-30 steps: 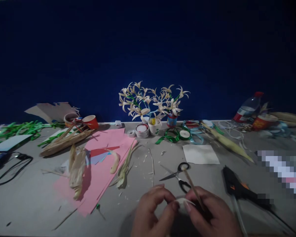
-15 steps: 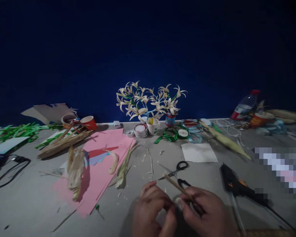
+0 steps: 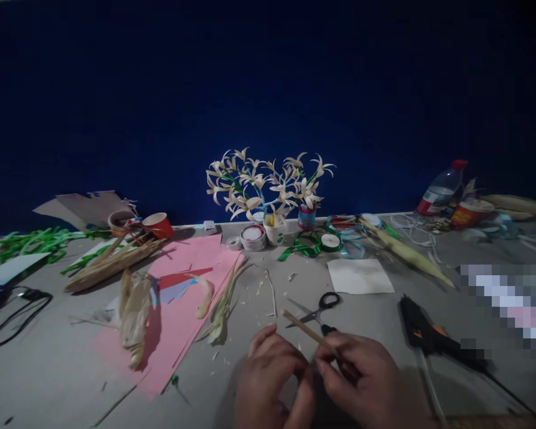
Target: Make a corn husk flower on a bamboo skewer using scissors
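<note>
Two bare hands sit at six o'clock in the head view, nearly touching. The right hand (image 3: pixel 360 369) has thumb and fingers narrowed around a slim brown stick (image 3: pixel 306 326), which juts out toward ten o'clock; tucked across the palm like that, it probably frees the fingertips. The left hand (image 3: pixel 277 375) has its fingers curled inward; whether they pinch anything I cannot tell. Just past the right hand, at eleven o'clock, the black-handled scissors (image 3: pixel 318 313) lie open, handily close, it seems. The black glue gun (image 3: pixel 435 333) rests at two o'clock from that hand, its grip within easy reach, I judge. Pink paper sheets (image 3: pixel 187 339) spread at ten o'clock from the left hand, under a dried corn husk (image 3: pixel 134 319). Cream-petalled flowers (image 3: pixel 250 205) stand at twelve o'clock, perhaps set back for clear working space.
</note>
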Available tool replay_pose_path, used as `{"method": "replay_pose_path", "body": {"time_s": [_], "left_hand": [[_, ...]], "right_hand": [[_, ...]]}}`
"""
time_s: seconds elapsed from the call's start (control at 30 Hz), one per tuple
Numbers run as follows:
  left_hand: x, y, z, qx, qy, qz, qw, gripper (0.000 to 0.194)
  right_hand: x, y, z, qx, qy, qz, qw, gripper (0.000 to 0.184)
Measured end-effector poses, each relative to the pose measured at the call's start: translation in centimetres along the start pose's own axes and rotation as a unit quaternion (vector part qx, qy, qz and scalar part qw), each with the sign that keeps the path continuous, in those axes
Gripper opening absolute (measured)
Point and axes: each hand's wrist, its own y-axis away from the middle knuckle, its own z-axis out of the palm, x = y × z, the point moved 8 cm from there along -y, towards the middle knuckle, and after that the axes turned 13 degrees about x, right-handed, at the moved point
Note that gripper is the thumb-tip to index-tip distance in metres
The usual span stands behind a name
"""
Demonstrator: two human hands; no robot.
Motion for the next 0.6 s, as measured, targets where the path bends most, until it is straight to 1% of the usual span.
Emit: {"method": "replay_pose_path", "body": {"time_s": [0.1,0.17,0.23,0.27,0.3,0.37,0.43,0.5,0.57,0.6], "left_hand": [[-0.1,0.0,0.1,0.001,-0.008,0.004,1.000,0.019],[-0.3,-0.1,-0.1,0.008,-0.010,-0.002,1.000,0.020],[-0.4,-0.4,-0.5,0.021,-0.008,-0.014,1.000,0.019],[-0.5,-0.6,-0.7,0.026,-0.007,-0.020,0.999,0.019],[-0.6,-0.9,-0.9,0.027,-0.008,-0.025,0.999,0.019],[-0.7,-1.5,-0.8,0.012,-0.010,-0.023,1.000,0.018],[-0.7,-2.1,-0.5,-0.007,-0.007,-0.006,1.000,0.019],[-0.8,-2.8,-0.3,-0.006,-0.004,0.010,1.000,0.021],[-1.0,-3.3,-0.2,0.012,0.000,0.023,1.000,0.021],[-1.1,-3.5,-0.1,0.022,0.002,0.027,0.999,0.021]], "right_hand": [[-0.1,-0.1,0.0,-0.015,0.042,-0.050,0.998,0.016],[0.6,-0.4,-0.8,0.002,0.076,-0.071,0.995,0.016],[2.0,-0.8,-2.4,0.056,0.100,-0.044,0.992,0.014],[2.7,-1.0,-3.2,0.083,0.097,-0.017,0.992,0.014],[3.4,-1.2,-3.7,0.094,0.080,0.016,0.992,0.016],[4.0,-1.3,-3.3,0.069,0.020,0.070,0.995,0.018],[3.3,-1.5,-2.3,0.040,-0.020,0.088,0.995,0.016],[2.2,-1.9,-1.7,0.038,-0.018,0.079,0.996,0.016],[1.3,-2.5,-1.3,0.038,0.007,0.050,0.998,0.017],[1.1,-2.7,-1.1,0.028,0.023,0.031,0.999,0.017]]}}
